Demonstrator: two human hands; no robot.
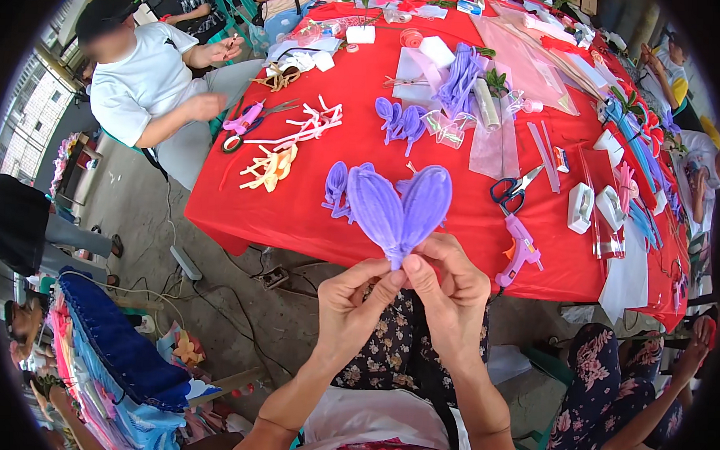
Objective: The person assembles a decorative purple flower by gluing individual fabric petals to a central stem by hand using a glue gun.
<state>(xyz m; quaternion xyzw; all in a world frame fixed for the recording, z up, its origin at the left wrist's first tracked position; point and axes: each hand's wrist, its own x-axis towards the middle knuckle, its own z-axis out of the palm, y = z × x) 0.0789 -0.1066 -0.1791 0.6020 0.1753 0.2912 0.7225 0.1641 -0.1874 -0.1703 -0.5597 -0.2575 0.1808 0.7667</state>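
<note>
Two purple fuzzy petals [376,210], joined at a narrow base in a heart shape, are held up in front of me over the table's near edge. My left hand [349,300] pinches that base from the left, and my right hand [445,295] pinches it from the right, thumbs close together. Just behind, partly hidden, lie similar purple looped pieces [337,188], with another purple bunch [395,123] farther back. A pink glue gun [519,246] and dark-handled scissors [510,194] rest right of my hands.
The red-covered table [241,213] holds pink and cream strips [271,162], wrapping sheets [509,40] and white boxes [579,207]. People sit around it, including one in white at left [142,98] and another at lower right [624,393]. Cables [253,332] run across the floor.
</note>
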